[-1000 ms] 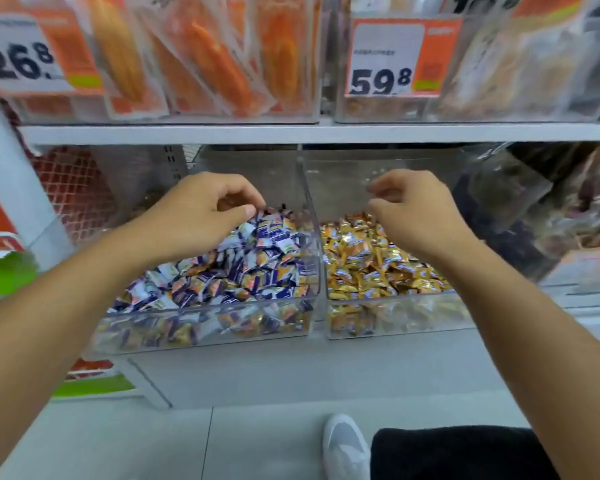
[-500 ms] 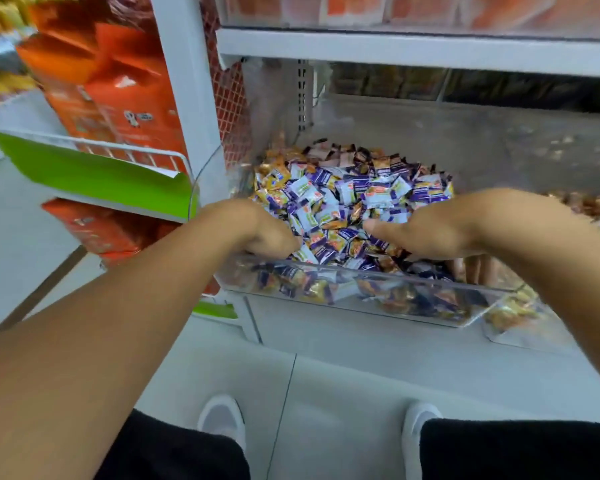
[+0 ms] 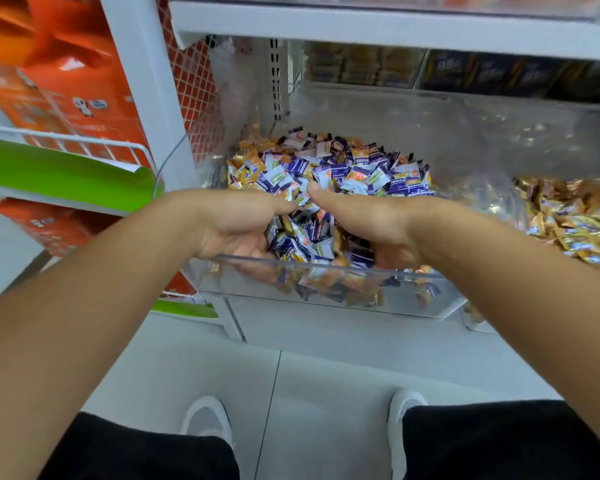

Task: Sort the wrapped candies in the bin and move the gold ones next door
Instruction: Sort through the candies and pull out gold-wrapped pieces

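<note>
Both hands have sunk deeper, left hand (image 3: 236, 223) and right hand (image 3: 371, 223) cupping wrapped candies (image 3: 343, 174) (mostly purple) in the clear bin (image 3: 326, 303); gold candies (image 3: 575, 216) lie right.

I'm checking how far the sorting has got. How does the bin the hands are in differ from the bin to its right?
The left bin holds mostly blue-and-white wrapped candies with gold ones mixed in; the right bin holds almost only gold candies. Both the left hand and the right hand are dug into the left bin; nothing reaches into the right bin. The left bin shows whole; the right bin runs off frame. Both are clear plastic, side by side on one shelf.
</note>
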`<action>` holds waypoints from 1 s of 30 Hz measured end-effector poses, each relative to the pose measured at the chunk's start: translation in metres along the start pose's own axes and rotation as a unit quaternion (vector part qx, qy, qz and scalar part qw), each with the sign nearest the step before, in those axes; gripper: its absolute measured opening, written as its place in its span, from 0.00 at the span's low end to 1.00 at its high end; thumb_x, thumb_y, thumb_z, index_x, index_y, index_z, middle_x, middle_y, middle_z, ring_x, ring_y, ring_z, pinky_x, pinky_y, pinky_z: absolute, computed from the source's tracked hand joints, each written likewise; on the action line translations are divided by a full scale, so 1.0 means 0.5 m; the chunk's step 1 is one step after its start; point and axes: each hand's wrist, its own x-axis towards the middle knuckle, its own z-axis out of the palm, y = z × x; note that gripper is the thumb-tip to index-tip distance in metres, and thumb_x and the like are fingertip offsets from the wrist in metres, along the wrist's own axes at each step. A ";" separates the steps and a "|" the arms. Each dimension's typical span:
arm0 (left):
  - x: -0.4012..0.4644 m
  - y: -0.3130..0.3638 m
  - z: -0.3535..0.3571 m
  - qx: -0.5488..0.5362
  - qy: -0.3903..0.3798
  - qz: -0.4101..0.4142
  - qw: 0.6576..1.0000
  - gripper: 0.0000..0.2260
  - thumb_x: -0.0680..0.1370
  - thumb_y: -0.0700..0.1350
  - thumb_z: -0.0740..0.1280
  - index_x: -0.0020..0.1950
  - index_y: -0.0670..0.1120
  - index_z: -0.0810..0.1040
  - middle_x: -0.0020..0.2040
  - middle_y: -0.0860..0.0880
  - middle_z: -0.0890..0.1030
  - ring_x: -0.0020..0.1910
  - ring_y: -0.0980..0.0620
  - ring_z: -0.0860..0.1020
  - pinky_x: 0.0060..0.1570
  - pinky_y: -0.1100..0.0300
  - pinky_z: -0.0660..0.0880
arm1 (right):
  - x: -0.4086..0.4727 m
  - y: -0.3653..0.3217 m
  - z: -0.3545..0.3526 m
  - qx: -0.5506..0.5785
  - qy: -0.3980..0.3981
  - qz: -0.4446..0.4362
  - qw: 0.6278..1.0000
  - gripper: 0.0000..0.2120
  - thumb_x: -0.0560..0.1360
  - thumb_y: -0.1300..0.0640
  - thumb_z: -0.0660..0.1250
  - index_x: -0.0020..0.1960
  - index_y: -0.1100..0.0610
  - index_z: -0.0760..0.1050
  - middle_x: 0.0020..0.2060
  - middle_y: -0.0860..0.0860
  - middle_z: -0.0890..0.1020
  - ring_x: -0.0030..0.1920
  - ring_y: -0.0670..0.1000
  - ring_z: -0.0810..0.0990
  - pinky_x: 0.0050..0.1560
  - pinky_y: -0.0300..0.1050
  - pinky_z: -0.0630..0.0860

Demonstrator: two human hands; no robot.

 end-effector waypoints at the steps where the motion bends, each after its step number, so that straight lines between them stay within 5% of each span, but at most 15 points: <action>1: 0.002 0.003 0.000 -0.033 -0.020 0.001 0.999 0.24 0.83 0.58 0.57 0.69 0.42 0.75 0.64 0.37 0.80 0.52 0.41 0.81 0.55 0.44 0.79 | 0.008 -0.004 0.007 0.058 0.001 -0.006 0.998 0.34 0.78 0.28 0.48 0.73 0.49 0.67 0.64 0.56 0.77 0.57 0.58 0.80 0.59 0.63 0.77; 3: -0.012 0.006 0.004 -0.084 -0.075 0.005 0.994 0.22 0.83 0.57 0.56 0.66 0.44 0.77 0.60 0.38 0.82 0.48 0.40 0.84 0.49 0.46 0.81 | 0.025 -0.006 0.013 0.140 0.005 -0.021 0.990 0.33 0.79 0.30 0.51 0.65 0.56 0.72 0.55 0.56 0.81 0.49 0.58 0.83 0.52 0.63 0.80; 7: -0.024 0.012 -0.009 -0.164 -0.055 0.021 0.985 0.16 0.83 0.52 0.59 0.62 0.44 0.79 0.55 0.41 0.84 0.44 0.44 0.85 0.44 0.49 0.83 | 0.042 -0.021 0.015 0.290 -0.027 -0.024 0.956 0.30 0.82 0.36 0.51 0.52 0.60 0.79 0.39 0.58 0.85 0.35 0.57 0.84 0.41 0.61 0.81; 11: -0.040 0.015 -0.032 -0.198 0.005 0.072 0.978 0.13 0.82 0.49 0.62 0.63 0.45 0.79 0.55 0.44 0.85 0.47 0.49 0.84 0.48 0.53 0.82 | 0.043 -0.050 0.001 0.357 -0.054 -0.039 0.932 0.28 0.82 0.38 0.54 0.61 0.59 0.80 0.52 0.60 0.85 0.49 0.62 0.84 0.44 0.70 0.79; 13: -0.043 0.013 -0.048 -0.256 0.039 0.109 0.960 0.13 0.82 0.47 0.62 0.62 0.43 0.78 0.53 0.44 0.85 0.43 0.49 0.84 0.44 0.53 0.83 | 0.036 -0.061 -0.017 0.415 -0.068 -0.054 0.906 0.27 0.82 0.39 0.55 0.59 0.60 0.80 0.53 0.63 0.84 0.50 0.66 0.82 0.45 0.69 0.79; 16: -0.047 0.010 -0.058 -0.316 0.088 0.161 0.931 0.10 0.83 0.44 0.61 0.59 0.41 0.77 0.49 0.41 0.83 0.41 0.46 0.81 0.40 0.51 0.83 | 0.033 -0.066 -0.051 0.458 -0.046 -0.092 0.883 0.24 0.83 0.43 0.56 0.70 0.58 0.72 0.67 0.61 0.75 0.59 0.70 0.77 0.55 0.66 0.79; 19: -0.040 0.011 -0.045 -0.315 0.135 0.174 0.923 0.05 0.82 0.42 0.62 0.55 0.43 0.76 0.52 0.42 0.79 0.47 0.43 0.80 0.51 0.48 0.82 | 0.037 -0.055 -0.070 0.438 -0.003 -0.135 0.889 0.19 0.81 0.55 0.60 0.70 0.59 0.69 0.71 0.59 0.68 0.65 0.66 0.74 0.51 0.67 0.80; 23: -0.033 0.009 -0.051 -0.262 0.145 0.184 0.936 0.14 0.84 0.44 0.59 0.69 0.50 0.70 0.65 0.48 0.73 0.62 0.42 0.74 0.61 0.45 0.75 | 0.023 -0.027 -0.080 0.263 0.083 -0.141 0.951 0.11 0.81 0.62 0.60 0.63 0.58 0.72 0.66 0.58 0.71 0.61 0.64 0.79 0.48 0.60 0.83; 25: -0.027 0.000 -0.054 -0.166 0.168 0.186 0.954 0.16 0.84 0.44 0.60 0.71 0.53 0.71 0.66 0.50 0.76 0.56 0.46 0.78 0.58 0.48 0.77 | 0.014 -0.012 -0.085 0.104 0.178 -0.167 0.964 0.12 0.80 0.63 0.62 0.63 0.56 0.77 0.59 0.56 0.77 0.50 0.63 0.85 0.46 0.58 0.84; 26: -0.028 -0.004 -0.053 -0.121 0.186 0.190 0.956 0.16 0.83 0.42 0.62 0.70 0.53 0.73 0.63 0.50 0.78 0.50 0.48 0.80 0.53 0.52 0.79 | 0.011 -0.004 -0.089 -0.016 0.238 -0.207 0.949 0.12 0.79 0.63 0.64 0.60 0.55 0.80 0.55 0.54 0.80 0.45 0.60 0.86 0.47 0.55 0.84; 28: -0.023 -0.015 -0.056 -0.046 0.197 0.204 0.958 0.19 0.80 0.38 0.68 0.69 0.51 0.73 0.61 0.49 0.78 0.48 0.49 0.82 0.49 0.56 0.80 | 0.010 0.005 -0.096 -0.265 0.321 -0.299 0.859 0.09 0.75 0.63 0.69 0.52 0.54 0.84 0.46 0.50 0.85 0.39 0.50 0.84 0.46 0.45 0.81; 30: -0.026 -0.022 -0.063 0.060 0.204 0.204 0.956 0.26 0.75 0.36 0.74 0.69 0.52 0.73 0.62 0.49 0.76 0.53 0.46 0.82 0.55 0.52 0.80 | 0.010 0.004 -0.089 -0.358 0.289 -0.343 0.819 0.07 0.71 0.62 0.74 0.47 0.52 0.84 0.39 0.47 0.84 0.37 0.43 0.80 0.41 0.36 0.74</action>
